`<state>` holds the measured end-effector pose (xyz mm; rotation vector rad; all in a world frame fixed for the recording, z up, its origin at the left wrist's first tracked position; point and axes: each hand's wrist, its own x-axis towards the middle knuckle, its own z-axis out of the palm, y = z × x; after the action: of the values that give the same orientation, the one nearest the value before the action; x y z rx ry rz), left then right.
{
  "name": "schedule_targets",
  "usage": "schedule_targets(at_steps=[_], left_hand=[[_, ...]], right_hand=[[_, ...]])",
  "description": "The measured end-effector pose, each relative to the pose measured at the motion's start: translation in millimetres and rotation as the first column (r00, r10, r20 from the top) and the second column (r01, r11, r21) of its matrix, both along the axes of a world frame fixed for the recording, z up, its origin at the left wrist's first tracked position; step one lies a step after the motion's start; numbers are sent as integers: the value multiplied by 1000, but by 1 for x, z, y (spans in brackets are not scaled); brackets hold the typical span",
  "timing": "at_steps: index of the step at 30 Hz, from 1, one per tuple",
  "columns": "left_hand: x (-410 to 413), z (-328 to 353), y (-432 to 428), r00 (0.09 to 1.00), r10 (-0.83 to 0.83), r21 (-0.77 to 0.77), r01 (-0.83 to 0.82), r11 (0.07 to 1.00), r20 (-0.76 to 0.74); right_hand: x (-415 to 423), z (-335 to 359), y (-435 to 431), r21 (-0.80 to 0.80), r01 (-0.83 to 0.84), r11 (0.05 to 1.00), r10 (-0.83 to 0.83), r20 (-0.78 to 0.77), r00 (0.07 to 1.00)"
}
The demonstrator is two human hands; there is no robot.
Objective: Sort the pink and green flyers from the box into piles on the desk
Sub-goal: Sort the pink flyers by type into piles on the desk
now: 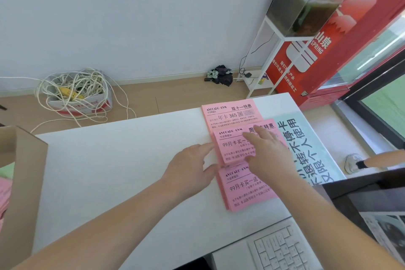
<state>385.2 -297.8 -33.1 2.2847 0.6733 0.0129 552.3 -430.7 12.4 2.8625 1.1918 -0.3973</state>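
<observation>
Three stacks of pink flyers lie on the white desk (114,164) toward its right side: a far stack (228,114), a middle stack (233,144) and a near stack (243,190). My right hand (268,149) rests flat on the middle stack with fingers straight. My left hand (192,164) touches that stack's left edge, fingers extended and thumb at its near corner. A large pale green flyer (306,144) lies to the right of the pink stacks. The cardboard box (24,173) stands at the desk's left edge, with pink flyers (4,195) showing inside.
A white keyboard (282,247) sits at the desk's near edge. A dark monitor or frame (368,199) stands at the near right. On the floor beyond are a box of tangled cable (76,92), a white stand with a tank (304,4) and a red cooler (341,55).
</observation>
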Motion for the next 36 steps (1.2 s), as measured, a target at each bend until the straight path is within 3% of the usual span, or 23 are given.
schedule_targets(at_steps=[9, 17, 20, 22, 26, 28, 31, 36], left_hand=[[-148, 24, 55, 945, 317, -73, -312, 947, 79], [-315, 61, 85, 737, 649, -113, -640, 760, 188], [-382, 63, 96, 616, 773, -100, -769, 632, 151], [-427, 56, 103, 545, 836, -17, -837, 547, 55], [-482, 44, 104, 631, 764, 176, -743, 645, -137], [-486, 42, 102, 686, 703, 194, -675, 711, -190], [-478, 36, 99, 696, 671, 241, -626, 741, -255], [-457, 34, 98, 622, 701, 265, -652, 710, -348]], right_hand=[[-138, 8, 103, 260, -137, 956, 218, -313, 924], [-295, 12, 199, 447, -293, 845, 498, -463, 733], [-344, 6, 218, 501, -362, 786, 592, -438, 677], [-366, -2, 223, 457, -483, 747, 642, -303, 705], [-390, -17, 235, 372, -703, 607, 735, 74, 674], [-401, -16, 243, 248, -749, 615, 772, 4, 635], [-411, -18, 249, 169, -752, 637, 767, -233, 598], [-412, -32, 244, 125, -792, 597, 799, -186, 572]])
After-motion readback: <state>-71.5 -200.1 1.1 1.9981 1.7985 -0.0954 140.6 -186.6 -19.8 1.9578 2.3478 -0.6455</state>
